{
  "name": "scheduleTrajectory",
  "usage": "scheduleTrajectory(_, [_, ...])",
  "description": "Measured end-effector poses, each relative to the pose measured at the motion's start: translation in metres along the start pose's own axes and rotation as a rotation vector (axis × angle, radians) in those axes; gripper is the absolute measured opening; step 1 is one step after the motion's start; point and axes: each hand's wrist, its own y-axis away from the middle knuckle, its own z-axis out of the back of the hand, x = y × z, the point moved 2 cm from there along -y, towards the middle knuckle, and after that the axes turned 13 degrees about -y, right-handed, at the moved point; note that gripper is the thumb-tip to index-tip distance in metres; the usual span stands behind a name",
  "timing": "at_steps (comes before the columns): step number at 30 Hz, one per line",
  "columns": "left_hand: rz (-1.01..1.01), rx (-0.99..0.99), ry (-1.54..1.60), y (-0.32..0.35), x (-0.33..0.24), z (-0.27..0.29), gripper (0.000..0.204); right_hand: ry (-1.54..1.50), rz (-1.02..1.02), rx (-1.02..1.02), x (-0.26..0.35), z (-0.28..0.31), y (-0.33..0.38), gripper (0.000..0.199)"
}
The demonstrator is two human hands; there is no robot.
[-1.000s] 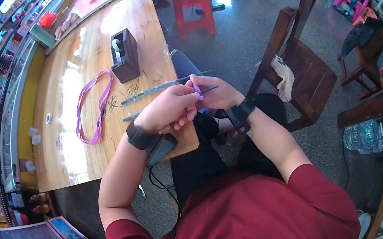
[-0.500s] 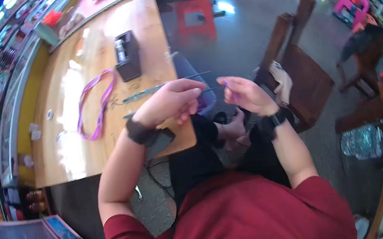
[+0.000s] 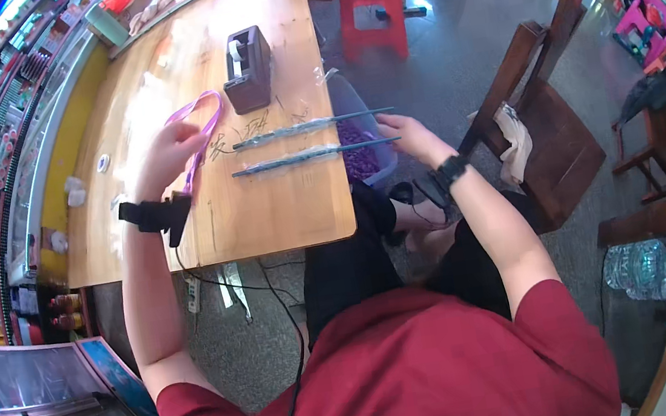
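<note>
My left hand (image 3: 170, 153) is over the table, its bent fingers closed on the loop of purple ribbon (image 3: 214, 121); the hand hides part of the loop. My right hand (image 3: 416, 139) is just past the table's right edge, by the free ends of two thin dark sticks. Its fingers look parted, with nothing visible in them. The far stick (image 3: 287, 132) and the near stick (image 3: 283, 163) lie side by side under clear tape, their ends sticking out over the edge. Below them, a translucent bin (image 3: 384, 173) holds purple bits.
A dark tape dispenser (image 3: 249, 87) stands beyond the sticks on the wooden table (image 3: 266, 222). A small white roll (image 3: 102, 163) lies at the left. A wooden chair (image 3: 552, 149) is to my right, a red stool (image 3: 371, 21) beyond. A black cable (image 3: 292, 326) hangs from my left wrist.
My left hand has left the sticks and moved left to the purple ribbon. My right hand, which held a bit of purple, now shows none. The view has shifted, showing the sticks fully.
</note>
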Motion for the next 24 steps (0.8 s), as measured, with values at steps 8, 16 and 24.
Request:
scheduleTrajectory(8, [0.174, -0.102, -0.162, 0.037, 0.032, -0.028, 0.022, 0.069, -0.042, 0.066, 0.017, -0.002, 0.038, 0.046])
scheduleTrajectory(16, [0.212, 0.033, 0.537, 0.048, 0.006, -0.003, 0.024, 0.099, -0.059, 0.128, 0.07, 0.011, 0.128, 0.026])
scheduleTrajectory(24, [-0.04, 0.105, 0.851, 0.088, -0.101, -0.008, 0.024, -0.079, 0.259, 0.272, 0.163, -0.092, 0.161, 0.027])
